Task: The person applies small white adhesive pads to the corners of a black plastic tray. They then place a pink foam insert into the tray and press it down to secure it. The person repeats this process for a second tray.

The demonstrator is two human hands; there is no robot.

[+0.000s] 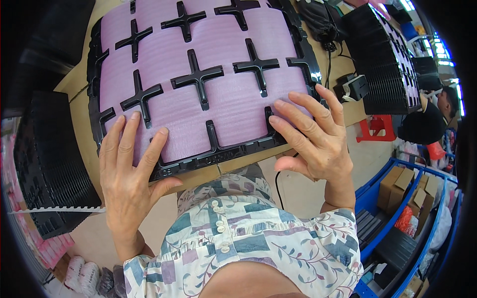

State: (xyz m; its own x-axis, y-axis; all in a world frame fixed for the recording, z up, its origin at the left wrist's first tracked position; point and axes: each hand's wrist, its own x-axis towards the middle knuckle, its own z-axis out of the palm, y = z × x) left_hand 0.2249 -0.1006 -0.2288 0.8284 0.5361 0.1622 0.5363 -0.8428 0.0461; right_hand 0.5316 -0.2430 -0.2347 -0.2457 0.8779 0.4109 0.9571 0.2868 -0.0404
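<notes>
In front of me lies a black plastic tray (226, 150) with raised cross-shaped ribs, and pink foam sheet (223, 94) fills the spaces between the crosses. My left hand (130, 156) rests at the tray's near left corner, fingers stretched out over the foam and thumb below the rim. At the near right corner, my right hand (315, 136) lies with fingers spread across the foam and the rim. Neither hand holds anything.
Tall stacks of black trays stand at left (52, 154) and at far right (380, 59). A black device (352, 88) with cables sits right of the tray. Beyond are a red stool (376, 129), a blue rack (390, 198) with cartons, and another person (427, 119).
</notes>
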